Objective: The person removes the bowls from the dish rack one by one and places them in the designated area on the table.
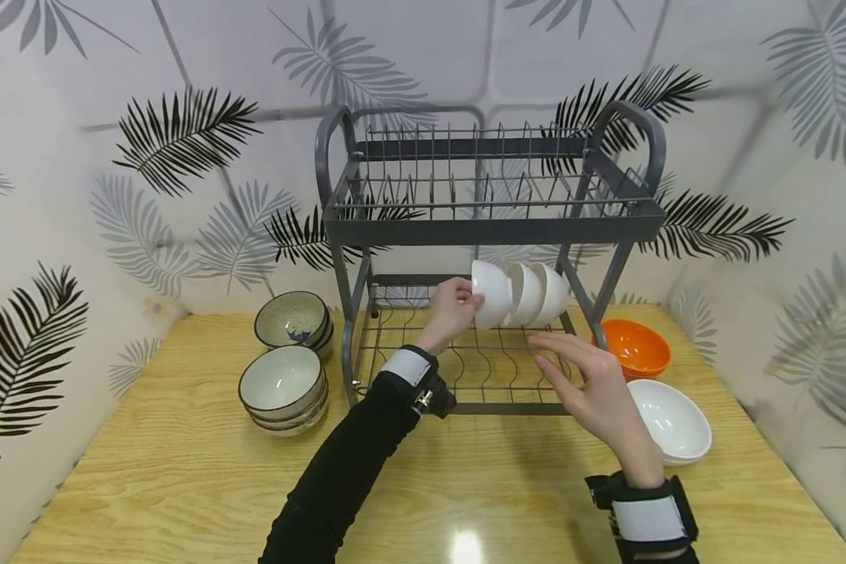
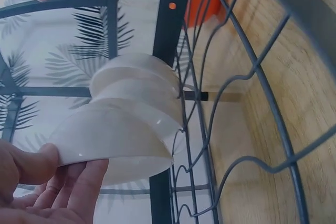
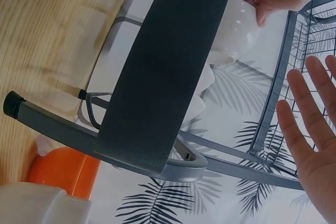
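Your left hand [image 1: 453,310] pinches the rim of the nearest white bowl [image 1: 491,293] at frame centre, on the rack's lower shelf [image 1: 465,368]. Your right hand [image 1: 592,384] hovers lower right of it, fingers straight, holding nothing

A long black sleeve [image 1: 338,478] covers the left arm to the wrist. Each wrist carries a black strap with a white band: left strap [image 1: 410,368] with a small dark camera block at 4 o'clock, right strap [image 1: 647,517] broader.

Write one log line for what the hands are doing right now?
left hand: holds white bowl on rack lower shelf | right hand: open, holding nothing | two more white bowls beside
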Motion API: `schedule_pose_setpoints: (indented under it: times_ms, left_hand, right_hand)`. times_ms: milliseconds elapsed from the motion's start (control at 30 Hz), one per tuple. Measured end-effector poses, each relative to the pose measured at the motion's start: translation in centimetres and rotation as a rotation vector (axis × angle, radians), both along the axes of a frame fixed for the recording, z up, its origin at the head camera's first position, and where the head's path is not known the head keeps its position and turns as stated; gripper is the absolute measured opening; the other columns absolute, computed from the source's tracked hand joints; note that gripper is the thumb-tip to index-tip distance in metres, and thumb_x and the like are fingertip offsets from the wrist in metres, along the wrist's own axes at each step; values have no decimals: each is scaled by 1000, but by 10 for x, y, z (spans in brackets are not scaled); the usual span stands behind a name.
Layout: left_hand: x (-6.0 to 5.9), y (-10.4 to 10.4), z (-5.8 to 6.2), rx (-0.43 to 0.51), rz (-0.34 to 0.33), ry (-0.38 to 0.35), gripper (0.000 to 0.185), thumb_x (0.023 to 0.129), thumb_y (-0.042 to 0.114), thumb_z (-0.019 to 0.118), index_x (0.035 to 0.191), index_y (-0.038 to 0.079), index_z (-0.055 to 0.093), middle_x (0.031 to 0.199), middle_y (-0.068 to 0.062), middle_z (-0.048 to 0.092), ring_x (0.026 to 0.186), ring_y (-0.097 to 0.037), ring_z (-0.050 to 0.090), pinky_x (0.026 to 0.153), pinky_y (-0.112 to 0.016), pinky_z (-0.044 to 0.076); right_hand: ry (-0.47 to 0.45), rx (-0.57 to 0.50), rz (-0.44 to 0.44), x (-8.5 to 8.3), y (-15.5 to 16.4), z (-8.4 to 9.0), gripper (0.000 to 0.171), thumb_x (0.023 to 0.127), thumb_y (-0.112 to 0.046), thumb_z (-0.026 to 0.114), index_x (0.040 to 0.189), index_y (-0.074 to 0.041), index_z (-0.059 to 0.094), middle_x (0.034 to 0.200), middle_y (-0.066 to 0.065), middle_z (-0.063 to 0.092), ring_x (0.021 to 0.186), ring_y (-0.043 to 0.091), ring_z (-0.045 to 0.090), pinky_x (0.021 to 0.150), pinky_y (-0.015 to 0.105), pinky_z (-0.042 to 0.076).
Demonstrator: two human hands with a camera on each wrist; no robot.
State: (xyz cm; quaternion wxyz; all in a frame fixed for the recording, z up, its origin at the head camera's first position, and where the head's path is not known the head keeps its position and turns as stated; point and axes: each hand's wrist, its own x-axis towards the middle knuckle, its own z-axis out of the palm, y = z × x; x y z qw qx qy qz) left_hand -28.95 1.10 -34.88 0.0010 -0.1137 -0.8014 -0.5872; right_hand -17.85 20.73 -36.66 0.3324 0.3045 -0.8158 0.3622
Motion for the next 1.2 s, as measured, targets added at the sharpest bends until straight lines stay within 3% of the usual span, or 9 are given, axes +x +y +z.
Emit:
schedule_pose_setpoints:
  times_ms: [333, 533, 833, 933, 1200]
  left_hand:
    - [19, -17, 4, -18, 15, 87, 23, 101, 10, 59, 119, -5, 61, 113, -24, 69, 115, -36, 67, 96, -44, 59]
    - [28, -26, 1, -41, 1, 170, 21, 99, 6, 60, 116, -7, 63, 108, -24, 69, 107, -36, 68, 99, -43, 58]
    - [45, -36, -4, -101, -35, 272, 21, 99, 10, 62, 114, -4, 65, 100, -20, 72, 85, -29, 70, 76, -32, 60]
    - [52, -37, -4, -101, -46, 274, 21, 98, 11, 63, 114, -3, 67, 97, -19, 72, 80, -24, 68, 72, -25, 57]
    - [71, -44, -6, -77, -87, 376, 19, 97, 11, 65, 109, -3, 69, 88, -17, 69, 70, -10, 52, 63, -15, 43]
  right_hand:
    - [-1, -4, -4, 0, -1, 0, 39, 74, 19, 75, 110, 3, 74, 110, 16, 77, 103, 35, 70, 104, 3, 40]
    - [-2, -5, -4, 1, -1, 0, 39, 75, 18, 75, 110, 3, 74, 110, 15, 77, 102, 35, 70, 103, 3, 40]
    - [-16, -10, -5, 1, -2, 0, 38, 76, 17, 75, 111, 4, 73, 111, 16, 76, 103, 36, 69, 104, 3, 40]
    - [-25, -9, -12, 1, -2, 0, 38, 77, 16, 75, 112, 3, 73, 111, 15, 76, 103, 35, 69, 103, 3, 40]
    - [-25, -1, -13, 2, -3, 0, 42, 77, 16, 75, 116, 0, 72, 113, 15, 75, 104, 34, 68, 103, 2, 40]
